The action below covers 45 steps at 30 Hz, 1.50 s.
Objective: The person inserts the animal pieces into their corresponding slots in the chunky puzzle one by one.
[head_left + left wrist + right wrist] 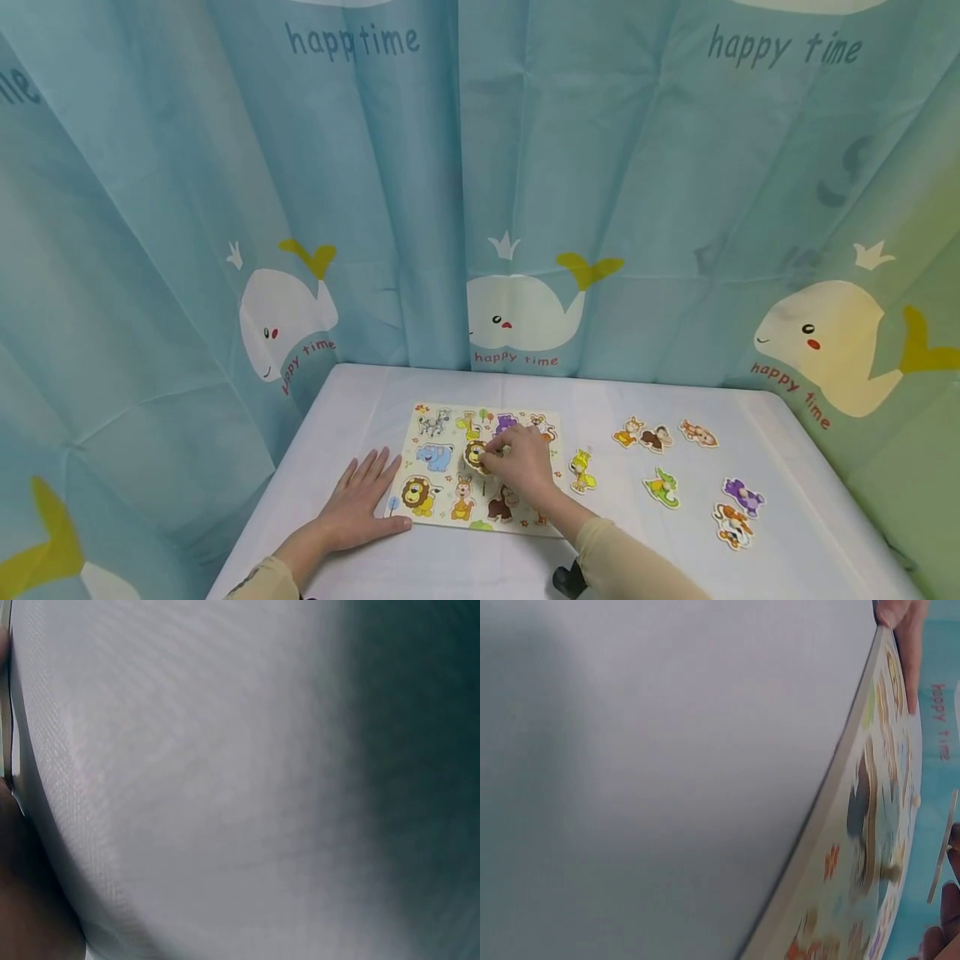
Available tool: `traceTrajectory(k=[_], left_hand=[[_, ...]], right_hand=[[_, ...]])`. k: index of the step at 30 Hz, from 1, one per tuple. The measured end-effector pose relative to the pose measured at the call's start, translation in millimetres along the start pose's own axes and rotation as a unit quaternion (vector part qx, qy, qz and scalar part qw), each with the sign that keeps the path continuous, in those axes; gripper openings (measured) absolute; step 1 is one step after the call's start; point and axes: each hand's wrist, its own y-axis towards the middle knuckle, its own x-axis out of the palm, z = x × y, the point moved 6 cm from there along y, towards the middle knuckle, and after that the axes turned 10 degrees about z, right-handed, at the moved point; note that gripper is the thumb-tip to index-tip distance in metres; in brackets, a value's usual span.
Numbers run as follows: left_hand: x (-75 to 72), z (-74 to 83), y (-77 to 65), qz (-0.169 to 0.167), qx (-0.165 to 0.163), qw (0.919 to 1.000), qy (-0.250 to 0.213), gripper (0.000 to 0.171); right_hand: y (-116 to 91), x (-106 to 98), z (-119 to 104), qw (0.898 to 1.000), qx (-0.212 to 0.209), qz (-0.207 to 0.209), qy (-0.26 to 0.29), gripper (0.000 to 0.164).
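Note:
My right hand pinches a lion puzzle piece over the middle of a cream animal puzzle board. In the right wrist view the piece stands edge-on, raised off the board, with the fingers behind it. My left hand lies flat with fingers spread at the board's left side, its thumb by the lower left corner. Pictures of a zebra, a giraffe, an elephant, a lion, a kangaroo and a monkey show on the board; my right hand hides part of its right side.
Right of the board lie loose pieces: a giraffe, a kangaroo, a monkey, a green crocodile, a purple animal and several others. A white cloth covers the table. Blue whale-print curtains hang behind.

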Motion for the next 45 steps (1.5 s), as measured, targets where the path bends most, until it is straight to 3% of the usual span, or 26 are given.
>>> traceTrajectory(k=[12,23,45], left_hand=[[-4.1,2.9,1.6,-0.025,0.001,0.9995,0.019,0.108],[0.0,-0.8,0.5,0.007,0.017,0.9998,0.001,0.108],[-5.9,6.5,0.0,-0.020,0.012,0.9996,0.014,0.105]], right_hand=[[-11.2,28.0,-31.3,0.999,-0.019,-0.025,0.007,0.008],[-22.9,52.1,-45.0,0.998,-0.005,-0.064,0.012,0.009],[-32.3,73.2,-56.8,0.997,-0.052,-0.041,-0.025,0.012]])
